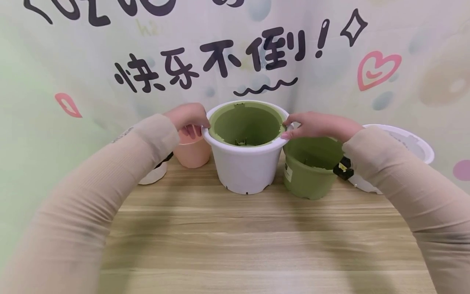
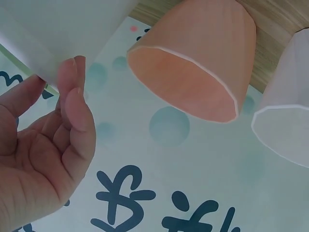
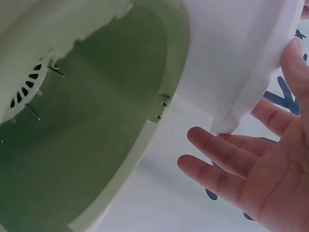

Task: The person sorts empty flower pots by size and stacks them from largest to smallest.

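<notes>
A white flower pot (image 1: 247, 169) with a green pot (image 1: 253, 118) nested inside it stands at the back of the wooden table. My left hand (image 1: 189, 116) pinches the left side of its rim between thumb and fingers. On the opposite side, my right hand (image 1: 317, 124) grips the rim, thumb on top. The left wrist view has the left hand (image 2: 53, 135) at the edge of the white wall. From the right wrist, the right hand (image 3: 270, 164) appears with its thumb and some fingers at the white rim and other fingers extended.
A pink pot (image 1: 192, 153) stands close on the left, a white one (image 1: 154, 174) beyond it, partly behind my sleeve. Another green pot (image 1: 310, 179) is right beside the white pot. Farther right is a white pot (image 1: 422, 149), partly hidden by my arm. A printed cloth (image 1: 323, 81) hangs behind.
</notes>
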`<state>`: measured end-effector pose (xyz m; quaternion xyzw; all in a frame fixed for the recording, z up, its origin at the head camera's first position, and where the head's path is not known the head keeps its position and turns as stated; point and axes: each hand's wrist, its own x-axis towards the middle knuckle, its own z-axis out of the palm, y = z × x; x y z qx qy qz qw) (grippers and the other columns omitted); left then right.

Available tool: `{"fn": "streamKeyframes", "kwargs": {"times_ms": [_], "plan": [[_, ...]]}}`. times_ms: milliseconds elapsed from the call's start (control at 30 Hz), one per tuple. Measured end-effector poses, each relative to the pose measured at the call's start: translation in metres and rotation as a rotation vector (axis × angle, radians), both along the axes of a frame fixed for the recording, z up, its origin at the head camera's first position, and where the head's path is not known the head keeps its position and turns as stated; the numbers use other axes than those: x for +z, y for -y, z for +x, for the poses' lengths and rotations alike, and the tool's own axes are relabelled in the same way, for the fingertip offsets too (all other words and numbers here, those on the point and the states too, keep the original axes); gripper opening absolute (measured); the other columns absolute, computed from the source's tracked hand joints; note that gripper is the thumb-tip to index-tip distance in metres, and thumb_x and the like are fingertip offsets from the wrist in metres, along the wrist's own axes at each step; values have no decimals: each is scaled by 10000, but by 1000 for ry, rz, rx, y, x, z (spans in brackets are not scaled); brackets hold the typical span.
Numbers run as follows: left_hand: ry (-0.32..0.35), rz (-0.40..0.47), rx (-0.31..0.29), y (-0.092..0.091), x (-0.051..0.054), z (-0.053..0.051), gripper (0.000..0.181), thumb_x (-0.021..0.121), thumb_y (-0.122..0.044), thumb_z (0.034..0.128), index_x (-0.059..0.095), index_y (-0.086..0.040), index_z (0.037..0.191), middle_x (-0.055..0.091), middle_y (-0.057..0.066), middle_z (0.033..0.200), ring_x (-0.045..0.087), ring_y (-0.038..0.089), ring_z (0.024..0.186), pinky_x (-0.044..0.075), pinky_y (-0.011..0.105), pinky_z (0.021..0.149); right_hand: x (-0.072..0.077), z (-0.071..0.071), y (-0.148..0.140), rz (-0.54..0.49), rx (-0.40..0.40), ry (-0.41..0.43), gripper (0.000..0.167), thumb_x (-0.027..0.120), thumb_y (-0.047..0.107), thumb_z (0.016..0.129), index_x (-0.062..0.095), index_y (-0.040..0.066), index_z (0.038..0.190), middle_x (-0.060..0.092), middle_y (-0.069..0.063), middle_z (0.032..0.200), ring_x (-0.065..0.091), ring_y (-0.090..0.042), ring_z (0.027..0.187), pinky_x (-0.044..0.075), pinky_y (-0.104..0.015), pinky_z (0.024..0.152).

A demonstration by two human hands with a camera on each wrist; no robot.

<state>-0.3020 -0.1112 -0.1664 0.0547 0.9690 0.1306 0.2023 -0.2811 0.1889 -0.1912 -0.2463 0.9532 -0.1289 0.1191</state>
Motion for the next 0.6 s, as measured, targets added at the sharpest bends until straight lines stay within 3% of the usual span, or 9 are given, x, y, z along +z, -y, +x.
{"fn": "streamKeyframes", "kwargs": {"times_ms": [400,600], "plan": [[6,105,5,3,-2,-2,170,500,-160,922,562,-3,943,634,83,748,575,127,555,476,257,549,7,3,-6,58,37,-12,627,541,448,889,434,-4,1310,462,-261,1291,425,-404,1190,340,-537,972],[-5,152,29,11,-4,2,184,529,-187,917,566,-11,957,624,55,715,574,121,552,471,257,548,14,2,-32,47,61,-82,624,499,383,929,323,-13,1378,342,-259,1397,362,-445,1243,276,-547,1025]]}}
